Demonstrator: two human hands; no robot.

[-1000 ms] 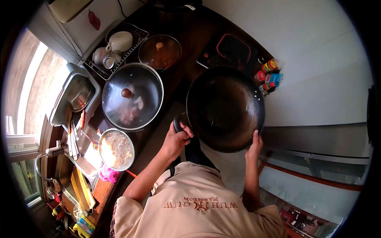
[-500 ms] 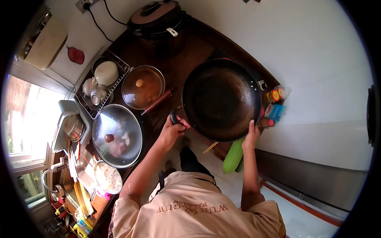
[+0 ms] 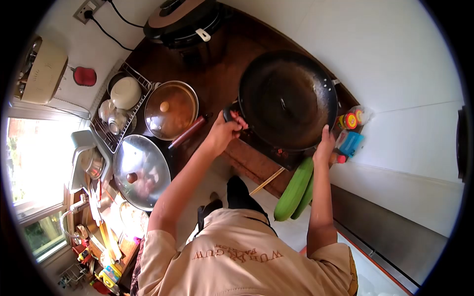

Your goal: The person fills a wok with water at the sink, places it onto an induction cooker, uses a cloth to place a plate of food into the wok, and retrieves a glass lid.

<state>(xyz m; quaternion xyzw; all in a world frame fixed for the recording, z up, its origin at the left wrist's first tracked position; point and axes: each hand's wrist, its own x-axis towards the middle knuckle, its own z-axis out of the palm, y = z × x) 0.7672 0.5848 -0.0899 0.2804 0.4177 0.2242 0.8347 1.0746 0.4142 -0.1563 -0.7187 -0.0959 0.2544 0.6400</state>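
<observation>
A large dark wok spans the space between my hands, with a little liquid or shine at its bottom. My left hand is closed around its black handle on the left. On the opposite side, my right hand grips the rim, thumb uppermost; its other fingers are hidden below. Under the wok's near edge shows a black cooktop with red lit marks. Whether the wok touches it, I cannot tell. Two long green gourds lie beside my right forearm, near a pair of chopsticks.
To the left stand a pan with a glass lid, a bigger glass-lidded pan and a dish rack with bowls. An electric cooker sits at the back. Jars and a blue packet line the right wall.
The wok, held in both hands, has moved away from my body and slightly right. The cooktop's red marks and more of the gourds now show. The camera view has shifted slightly.
</observation>
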